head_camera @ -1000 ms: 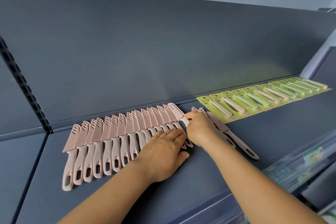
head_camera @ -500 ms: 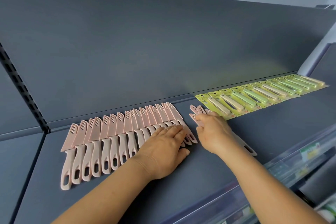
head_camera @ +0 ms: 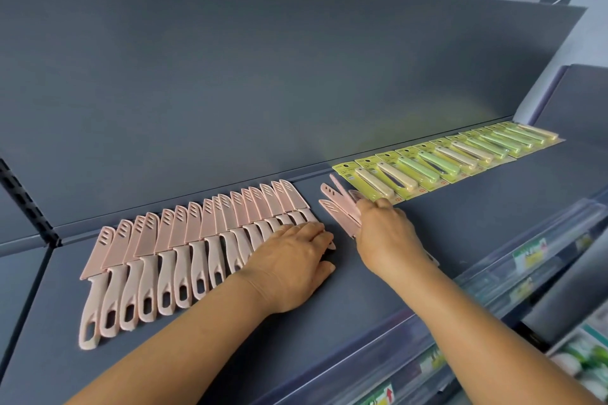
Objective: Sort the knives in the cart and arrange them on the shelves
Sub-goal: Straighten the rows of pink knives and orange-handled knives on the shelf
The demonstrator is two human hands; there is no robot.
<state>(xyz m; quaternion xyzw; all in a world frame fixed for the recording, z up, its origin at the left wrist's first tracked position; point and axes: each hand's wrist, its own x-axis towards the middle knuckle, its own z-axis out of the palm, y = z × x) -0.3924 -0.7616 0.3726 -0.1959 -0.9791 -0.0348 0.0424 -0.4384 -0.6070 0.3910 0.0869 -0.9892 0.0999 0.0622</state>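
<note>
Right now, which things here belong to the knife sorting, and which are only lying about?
Part of the job:
- row of pink knives
- loose pink knives
- carded green knives
- shelf
- left hand
- right hand

Just there:
- price labels
- goods below

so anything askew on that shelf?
Yes: a few loose pink knives under the right hand lie fanned and crossing, apart from the neat pink row that the left hand presses flat. The yellow-carded knives look orderly.
</note>
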